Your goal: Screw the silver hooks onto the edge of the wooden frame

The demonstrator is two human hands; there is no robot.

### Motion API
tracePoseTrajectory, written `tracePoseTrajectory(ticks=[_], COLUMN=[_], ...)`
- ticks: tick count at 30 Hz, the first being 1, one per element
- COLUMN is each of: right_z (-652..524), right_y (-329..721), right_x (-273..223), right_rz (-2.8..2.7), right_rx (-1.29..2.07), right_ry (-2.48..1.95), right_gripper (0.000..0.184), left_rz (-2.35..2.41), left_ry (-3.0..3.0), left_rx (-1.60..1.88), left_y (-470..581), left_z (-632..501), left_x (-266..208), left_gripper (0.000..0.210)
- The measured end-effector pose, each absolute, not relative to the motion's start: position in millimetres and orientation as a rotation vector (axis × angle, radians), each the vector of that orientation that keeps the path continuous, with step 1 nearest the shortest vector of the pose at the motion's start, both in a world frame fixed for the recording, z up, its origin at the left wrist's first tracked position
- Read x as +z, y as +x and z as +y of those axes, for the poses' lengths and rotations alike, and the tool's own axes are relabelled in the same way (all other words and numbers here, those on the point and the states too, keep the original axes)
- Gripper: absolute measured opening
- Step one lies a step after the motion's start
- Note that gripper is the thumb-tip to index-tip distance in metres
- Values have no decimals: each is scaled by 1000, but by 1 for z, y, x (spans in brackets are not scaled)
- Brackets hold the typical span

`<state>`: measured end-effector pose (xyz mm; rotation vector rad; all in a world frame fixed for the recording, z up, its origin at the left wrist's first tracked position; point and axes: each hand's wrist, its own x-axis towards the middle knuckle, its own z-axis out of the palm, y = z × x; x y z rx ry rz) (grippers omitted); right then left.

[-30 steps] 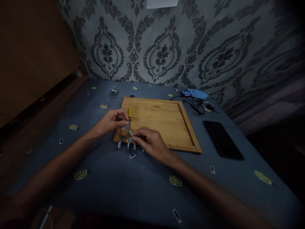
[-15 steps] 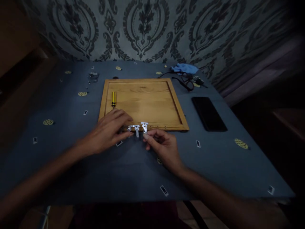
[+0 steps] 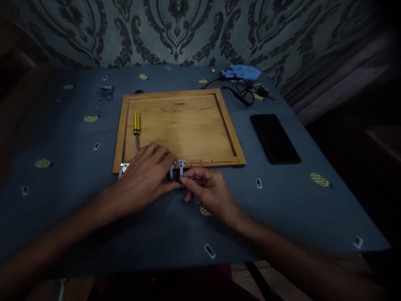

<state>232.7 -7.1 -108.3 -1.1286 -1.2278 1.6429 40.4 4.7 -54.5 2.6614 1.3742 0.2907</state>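
A framed wooden panel (image 3: 178, 121) lies flat on the table. Silver metal hinges sit along its near edge. My right hand (image 3: 208, 188) pinches the lower arm of one hinge (image 3: 181, 164), whose flat plate rests on the frame. My left hand (image 3: 147, 171) lies over the near edge, its thumb apart from the fingers and its thumb tip close to my right fingertips. Partly behind the left fingers stands a second hinge (image 3: 171, 171). Another hinge (image 3: 124, 168) shows at the panel's near left corner. A yellow and black screwdriver (image 3: 136, 125) lies on the panel, its tip hidden by my left hand.
A black phone (image 3: 275, 139) lies right of the panel. Glasses (image 3: 244, 95), keys (image 3: 263, 91) and a blue cloth (image 3: 241, 72) are at the back right. Small metal parts (image 3: 106, 92) lie at the back left. A patterned wall (image 3: 175, 33) borders the table's far side.
The view has shifted, so the panel appears further left and slightly higher. My left thumb now comes closer to the right hand's hinge. The hinge at the left corner and the screwdriver's shaft have come into sight.
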Motion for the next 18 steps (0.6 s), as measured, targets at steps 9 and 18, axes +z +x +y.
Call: tracePoseTrajectory(ticks=[9,18], right_z=[-6,-1], right_y=[239,242], right_x=[-105,-98], right_rz=[-1312,-1359], right_rx=[1693,1712], right_ry=[-1076,-1095], right_gripper=[17,24], left_rz=[1382,1378], left_ry=[2624,2607], left_rx=[305,337], left_y=[46,46], left_z=[3,6], left_x=[-62,-68], left_gripper=[43,42])
